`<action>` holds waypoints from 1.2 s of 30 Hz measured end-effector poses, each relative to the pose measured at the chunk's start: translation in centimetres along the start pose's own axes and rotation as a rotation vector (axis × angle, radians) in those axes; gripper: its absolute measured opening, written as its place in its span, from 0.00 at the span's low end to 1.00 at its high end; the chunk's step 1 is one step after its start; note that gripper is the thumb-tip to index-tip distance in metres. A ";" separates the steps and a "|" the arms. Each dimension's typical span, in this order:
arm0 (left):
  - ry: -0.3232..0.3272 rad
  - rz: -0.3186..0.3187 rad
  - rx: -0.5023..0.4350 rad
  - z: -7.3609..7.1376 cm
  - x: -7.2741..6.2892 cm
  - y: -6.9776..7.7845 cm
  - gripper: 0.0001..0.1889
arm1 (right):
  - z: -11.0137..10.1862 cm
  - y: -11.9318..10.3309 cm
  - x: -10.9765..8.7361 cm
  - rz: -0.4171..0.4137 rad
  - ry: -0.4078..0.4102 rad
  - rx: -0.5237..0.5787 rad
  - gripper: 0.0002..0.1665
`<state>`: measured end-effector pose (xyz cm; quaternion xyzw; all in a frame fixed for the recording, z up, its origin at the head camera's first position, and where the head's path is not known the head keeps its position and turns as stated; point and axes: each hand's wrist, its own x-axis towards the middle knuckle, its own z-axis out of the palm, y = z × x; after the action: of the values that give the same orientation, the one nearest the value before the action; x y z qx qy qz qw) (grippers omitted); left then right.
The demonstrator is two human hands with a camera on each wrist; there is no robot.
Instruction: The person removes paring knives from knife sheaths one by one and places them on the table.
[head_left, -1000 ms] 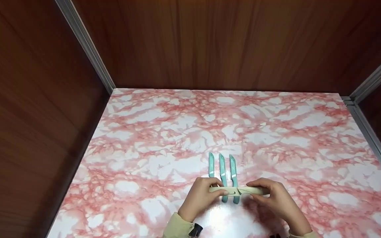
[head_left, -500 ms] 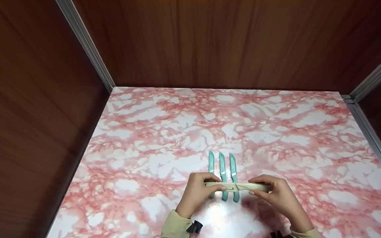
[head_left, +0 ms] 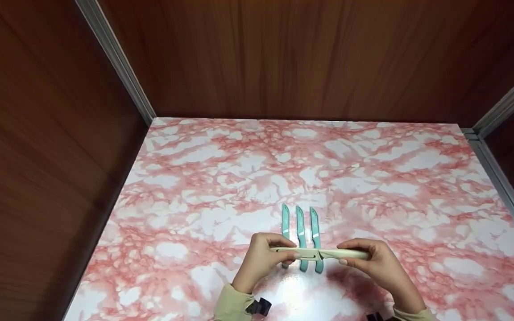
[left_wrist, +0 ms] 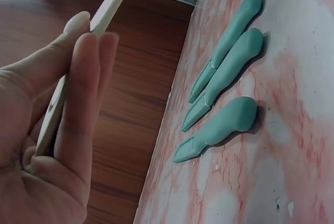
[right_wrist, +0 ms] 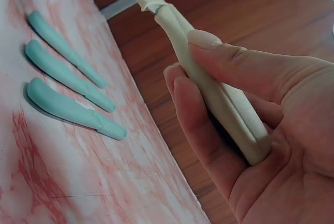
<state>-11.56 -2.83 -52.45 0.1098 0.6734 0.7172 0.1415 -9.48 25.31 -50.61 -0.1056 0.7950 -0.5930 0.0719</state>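
A cream paring knife [right_wrist: 209,85] is held level above the table, its blade inside a matching cream sheath [head_left: 306,254]. My left hand [head_left: 259,258] pinches the sheath between thumb and fingers. The knife's handle is gripped in my right hand [head_left: 377,261], thumb on top in the right wrist view. A small bit of bare metal shows where handle and sheath meet. Below lie three teal sheathed knives side by side: a left one [head_left: 285,217], a middle one [head_left: 300,223] and a right one [head_left: 314,223]. The cream knife partly covers them in the head view.
The table [head_left: 239,169] has a red and white marbled top. Dark wood panels [head_left: 261,58] rise behind it and at both sides, with metal strips [head_left: 118,62] along the corners. A black strap [head_left: 260,306] sits at the left sleeve.
Both hands rose a little with the cream knife. The left hand shifted left along the sheath and the right hand slightly right. The teal knives stayed where they were.
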 end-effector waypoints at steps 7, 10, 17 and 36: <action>-0.007 0.033 -0.068 -0.1 -0.3 0.0 0.09 | -0.2 0.5 -0.1 0.041 0.011 0.037 0.17; -0.003 0.029 -0.104 -0.2 -0.3 -0.1 0.08 | -0.2 0.5 -0.2 0.062 -0.009 0.069 0.17; 0.028 0.066 -0.115 -0.1 -0.4 -0.2 0.10 | 0.0 0.4 -0.1 0.054 -0.048 0.172 0.19; -0.028 0.061 -0.059 -0.2 -1.1 0.8 0.07 | 0.1 0.8 -0.5 -0.059 -0.120 0.153 0.14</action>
<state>-10.62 -3.43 -51.65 0.1359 0.6464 0.7391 0.1320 -9.06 25.53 -51.42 -0.1586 0.7383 -0.6464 0.1097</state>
